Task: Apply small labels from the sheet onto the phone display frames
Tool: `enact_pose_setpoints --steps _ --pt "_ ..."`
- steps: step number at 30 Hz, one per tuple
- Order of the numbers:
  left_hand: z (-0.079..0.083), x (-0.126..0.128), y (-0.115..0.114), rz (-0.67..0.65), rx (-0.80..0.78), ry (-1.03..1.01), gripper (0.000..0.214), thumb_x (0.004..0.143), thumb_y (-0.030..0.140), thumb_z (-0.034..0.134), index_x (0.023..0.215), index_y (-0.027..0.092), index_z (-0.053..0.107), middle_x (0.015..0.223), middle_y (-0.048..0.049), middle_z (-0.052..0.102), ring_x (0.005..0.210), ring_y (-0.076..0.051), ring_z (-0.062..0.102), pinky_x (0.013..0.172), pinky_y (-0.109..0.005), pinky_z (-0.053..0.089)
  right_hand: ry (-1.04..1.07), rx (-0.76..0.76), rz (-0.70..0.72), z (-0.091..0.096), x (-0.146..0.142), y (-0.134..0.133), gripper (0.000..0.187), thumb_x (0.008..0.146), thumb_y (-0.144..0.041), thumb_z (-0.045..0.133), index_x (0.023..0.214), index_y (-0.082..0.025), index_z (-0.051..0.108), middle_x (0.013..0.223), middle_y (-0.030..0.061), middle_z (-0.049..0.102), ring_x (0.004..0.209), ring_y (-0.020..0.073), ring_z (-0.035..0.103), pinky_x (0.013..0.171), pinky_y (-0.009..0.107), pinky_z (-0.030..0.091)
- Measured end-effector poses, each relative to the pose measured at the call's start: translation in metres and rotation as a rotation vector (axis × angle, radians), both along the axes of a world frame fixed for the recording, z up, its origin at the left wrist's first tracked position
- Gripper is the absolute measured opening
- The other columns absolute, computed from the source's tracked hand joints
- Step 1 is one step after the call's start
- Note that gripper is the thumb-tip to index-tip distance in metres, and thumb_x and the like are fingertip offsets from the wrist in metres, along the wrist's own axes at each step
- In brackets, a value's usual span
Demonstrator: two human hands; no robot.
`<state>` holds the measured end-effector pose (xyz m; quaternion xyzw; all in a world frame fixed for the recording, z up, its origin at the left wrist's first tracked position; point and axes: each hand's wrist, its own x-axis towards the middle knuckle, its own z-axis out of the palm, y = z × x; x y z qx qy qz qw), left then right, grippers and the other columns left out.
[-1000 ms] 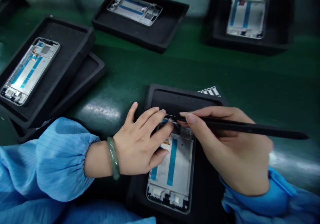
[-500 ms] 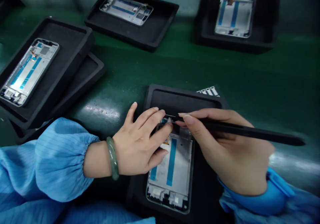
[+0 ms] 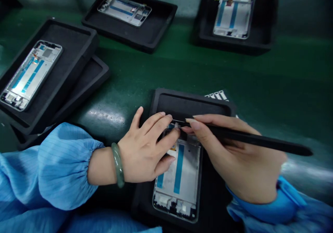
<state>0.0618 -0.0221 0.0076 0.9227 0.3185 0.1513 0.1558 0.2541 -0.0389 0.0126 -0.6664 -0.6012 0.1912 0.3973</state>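
Observation:
A phone frame [image 3: 189, 170] with blue strips lies in a black tray [image 3: 187, 103] in front of me. My left hand [image 3: 148, 149] rests over the frame's upper left, fingers spread, with the index fingertip pressing near its top end. Between the thumb and fingers of my right hand [image 3: 231, 153] is a pair of slim black tweezers [image 3: 262, 138], held like a pen. Their thin tip points left, close to my left fingertips at the top of the frame. What the tip touches is hidden by my fingers.
Another phone frame [image 3: 31, 75] lies in a black tray [image 3: 70, 45] stacked on others at left. Two more trays, one at back centre [image 3: 119, 35] and one at back right [image 3: 234, 45], each hold a phone frame. A white cut-out sheet [image 3: 217, 95] pokes out behind my tray.
The tweezers' rear end has dipped slightly and shifted left, while their tip stays near the same spot. My left hand keeps its place. The far trays appear slightly further left.

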Motion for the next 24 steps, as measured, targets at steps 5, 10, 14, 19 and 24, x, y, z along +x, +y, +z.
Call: enact_pose_setpoints --steps 5,10,14,19,24 --pt "0.0002 -0.0001 0.0006 -0.005 0.005 -0.002 0.049 0.096 0.039 0.039 0.135 0.01 0.049 0.139 -0.0209 0.049 0.134 -0.035 0.04 0.109 -0.068 0.027 -0.024 0.018 -0.005 0.0011 -0.0019 0.0004 0.009 0.083 -0.034 0.07 0.09 -0.029 0.071 0.088 -0.0032 0.073 0.072 0.0152 0.071 0.067 0.031 0.057" --pt "-0.0004 -0.0004 0.0004 -0.005 0.007 0.008 0.05 0.096 0.04 0.04 0.136 0.01 0.048 0.139 -0.0209 0.049 0.134 -0.035 0.04 0.109 -0.068 0.027 -0.044 0.058 0.065 -0.0012 -0.0003 0.0034 0.008 0.083 -0.032 0.069 0.091 -0.028 0.071 0.088 -0.0032 0.073 0.07 0.0141 0.07 0.066 0.03 0.058" --pt "-0.0009 -0.0005 0.0005 -0.001 0.016 0.012 0.052 0.096 0.04 0.04 0.137 0.009 0.047 0.139 -0.0208 0.049 0.134 -0.035 0.04 0.109 -0.068 0.027 -0.072 0.077 0.109 -0.0004 -0.0008 0.0029 0.009 0.085 -0.029 0.068 0.093 -0.026 0.07 0.089 -0.0015 0.073 0.075 0.0149 0.071 0.069 0.03 0.059" --pt "-0.001 -0.0004 0.0008 -0.005 0.032 0.006 0.053 0.096 0.042 0.039 0.136 0.009 0.048 0.139 -0.0209 0.049 0.133 -0.035 0.04 0.109 -0.067 0.028 -0.12 0.143 0.083 0.0065 -0.0035 0.0007 0.01 0.082 -0.023 0.07 0.092 -0.026 0.07 0.089 -0.0017 0.074 0.082 0.0149 0.071 0.073 0.028 0.059" --pt "-0.0011 0.0 0.0006 0.005 0.038 0.009 0.051 0.096 0.042 0.039 0.134 0.01 0.049 0.139 -0.0196 0.05 0.133 -0.035 0.041 0.109 -0.067 0.028 0.195 0.168 -0.06 0.0058 -0.0032 0.0054 0.019 0.079 -0.021 0.073 0.097 -0.024 0.067 0.092 0.0009 0.075 0.08 0.0172 0.073 0.069 0.032 0.063"
